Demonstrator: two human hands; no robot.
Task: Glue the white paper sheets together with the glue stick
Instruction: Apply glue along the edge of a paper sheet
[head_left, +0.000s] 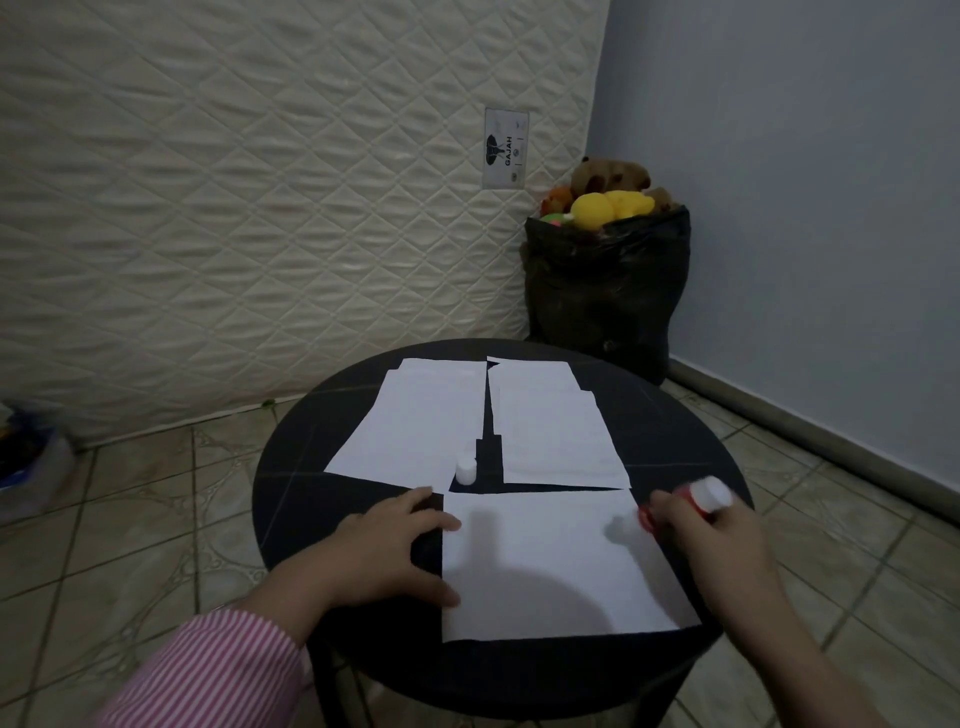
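Glue stick (691, 503) gripped in right hand (711, 540) over near paper sheet (550, 566), left hand (395, 551) flat, fingers relaxed on its edge, white cap (466, 471) upright between two farther sheets (415, 421), round black table (291, 499), toy-stuffed bag (608, 280) behind, mattress (249, 208) against wall

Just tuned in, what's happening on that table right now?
A person is working at a round black table with white paper. The left hand rests flat at the left edge of the near sheet, steadying it. The right hand grips a red glue stick, blurred, at that sheet's right edge. Two more stacks of sheets lie side by side farther back, and a small white cap stands between them. Whether glue is on the paper yet cannot be told.
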